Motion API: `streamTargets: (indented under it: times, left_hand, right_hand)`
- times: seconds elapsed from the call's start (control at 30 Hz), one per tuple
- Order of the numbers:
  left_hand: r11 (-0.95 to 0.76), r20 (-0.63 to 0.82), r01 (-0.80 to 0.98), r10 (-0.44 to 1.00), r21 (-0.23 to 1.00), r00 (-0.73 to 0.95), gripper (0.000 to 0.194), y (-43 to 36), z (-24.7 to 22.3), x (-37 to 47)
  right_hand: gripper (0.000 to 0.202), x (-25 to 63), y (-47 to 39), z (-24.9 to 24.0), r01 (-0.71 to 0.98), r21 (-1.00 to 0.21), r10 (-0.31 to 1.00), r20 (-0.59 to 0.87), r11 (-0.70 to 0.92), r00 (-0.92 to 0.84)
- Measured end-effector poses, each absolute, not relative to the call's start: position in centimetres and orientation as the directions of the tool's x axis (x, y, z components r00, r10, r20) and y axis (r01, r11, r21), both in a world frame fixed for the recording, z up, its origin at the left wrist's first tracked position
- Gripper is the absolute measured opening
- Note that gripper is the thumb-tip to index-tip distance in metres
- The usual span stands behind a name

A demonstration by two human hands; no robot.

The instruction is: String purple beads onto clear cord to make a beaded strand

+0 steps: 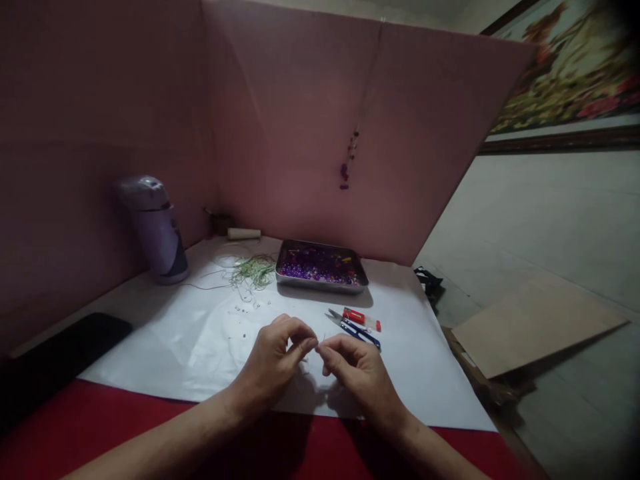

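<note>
The left hand (273, 353) and right hand (364, 373) are meeting just above the white sheet (415, 373), each pinching thumb against forefinger, the other fingers curling loosely. A fine strand (325, 337) seems to be rising by the right fingertips; whatever either pinch is gripping is too small to tell. Such fine work is calling, I judge, for light, even pressure, tips almost touching, and steadied wrists, so nothing is slipping or twisting. The thread snips (369, 338) are lying beyond the right hand, beside a red-and-clear case (354, 315); the metal tray (320, 285) is holding purple beads (315, 265) farther back, with green thread (254, 270) tangling beside it, well away from the fingers.
</note>
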State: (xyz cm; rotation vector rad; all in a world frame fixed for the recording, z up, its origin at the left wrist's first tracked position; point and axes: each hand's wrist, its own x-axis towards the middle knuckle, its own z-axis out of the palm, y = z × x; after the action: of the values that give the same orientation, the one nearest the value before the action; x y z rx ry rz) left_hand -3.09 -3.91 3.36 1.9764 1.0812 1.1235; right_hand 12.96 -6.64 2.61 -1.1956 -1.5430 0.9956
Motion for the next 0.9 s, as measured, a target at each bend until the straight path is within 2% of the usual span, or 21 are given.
streamTargets:
  times: [0.2, 0.4, 0.67, 0.9]
  left_hand:
    - [-0.455, 0.370, 0.355, 0.885, 0.816, 0.283, 0.013, -3.86, 3.54, -3.03]
    - [-0.251, 0.199, 0.133, 0.928, 0.959, 0.315, 0.024, -3.72, 3.82, -2.88]
    - [0.015, 0.005, -0.054, 0.937, 0.998, 0.348, 0.023, -3.44, 3.50, -2.90]
    - [0.012, 0.001, -0.034, 0.938, 0.999, 0.347, 0.022, -3.57, 3.51, -2.79]
  right_hand:
    - [0.026, 13.19, -6.85, 2.26, 0.297, -0.934, 0.976, 0.165, 0.201, -0.141]
    - [0.027, 13.03, -7.12, 2.62, 0.235, -0.959, 0.983, 0.134, 0.160, -0.123]
    - [0.027, 13.05, -6.79, 2.48, 0.188, -0.972, 0.987, 0.126, 0.143, -0.103]
    - [0.025, 12.89, -6.99, 2.46, 0.207, -0.971, 0.988, 0.093, 0.117, -0.122]
